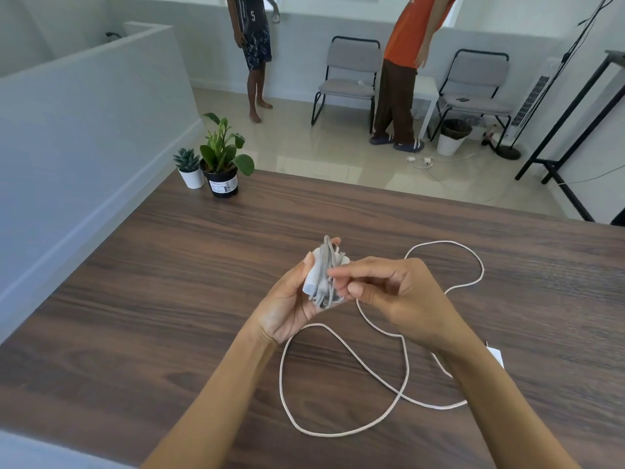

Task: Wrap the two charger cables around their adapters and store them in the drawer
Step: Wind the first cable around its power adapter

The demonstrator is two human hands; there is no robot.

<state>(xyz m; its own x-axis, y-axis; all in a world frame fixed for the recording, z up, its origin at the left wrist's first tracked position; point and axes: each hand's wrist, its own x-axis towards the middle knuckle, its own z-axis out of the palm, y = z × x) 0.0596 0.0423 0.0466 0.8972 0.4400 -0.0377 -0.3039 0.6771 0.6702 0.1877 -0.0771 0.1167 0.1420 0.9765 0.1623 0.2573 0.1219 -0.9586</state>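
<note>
The worktop [169,299] runs wide and dark, its far edge crossing behind the hands and its left edge meeting a pale partition [84,130]. The left half of the wood lies bare, and so does the strip beyond the hands up to the far edge.

The left hand [287,306] grips a white adapter [313,275] with grey cable [326,265] wound around it, held just above the worktop near its middle. The right hand [402,296] has its fingers curled and pinches the cable at the bundle's side.

A second cable [338,431] (white, unwound) sprawls in loose loops under and to the right of the hands, reaching toward the near edge. Its adapter [496,355] peeks out from behind the right forearm, mostly hidden.

Two potted plants [220,160] stand at the far left corner, well apart from the hands. Past the far edge, on the floor, stand two people [402,79], two chairs [348,72] and a bin [453,137]. A black frame [568,120] stands at the right.
</note>
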